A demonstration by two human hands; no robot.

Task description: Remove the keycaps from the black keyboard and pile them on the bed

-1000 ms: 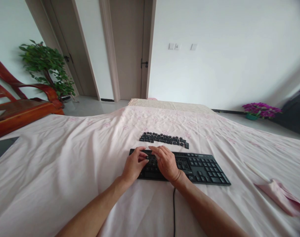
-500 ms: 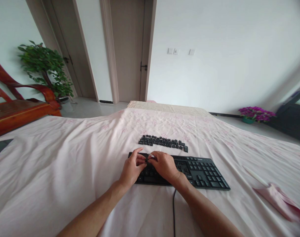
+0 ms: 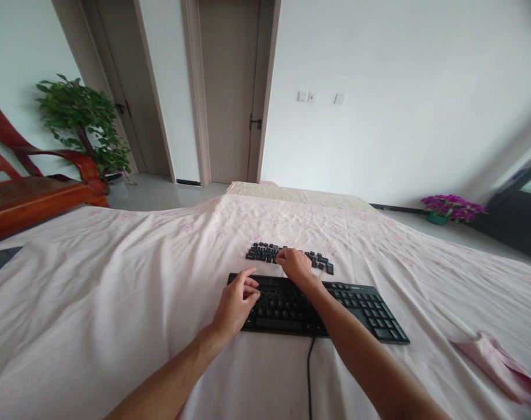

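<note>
A black keyboard (image 3: 361, 309) lies on the pink sheet (image 3: 116, 291) in front of me, its cable running toward me. Behind it sit rows of loose black keycaps (image 3: 263, 252). My left hand (image 3: 236, 303) rests on the keyboard's left end, fingers curled loosely with the forefinger out. My right hand (image 3: 295, 263) reaches past the keyboard and touches the middle of the loose keycaps, fingers bent down over them. What its fingertips hold, if anything, is hidden.
A red wooden chair (image 3: 33, 186) and a green potted plant (image 3: 84, 119) stand at the left. Closed doors (image 3: 228, 87) are behind the bed. Purple flowers (image 3: 451, 207) sit on the floor at the right. A pink cloth (image 3: 496, 356) and a thin white stick (image 3: 453, 312) lie at the right.
My right hand left the keyboard's left part and moved forward onto the loose keycaps. My left hand stayed at the keyboard's left end. The small metal tool seen between my hands is no longer visible.
</note>
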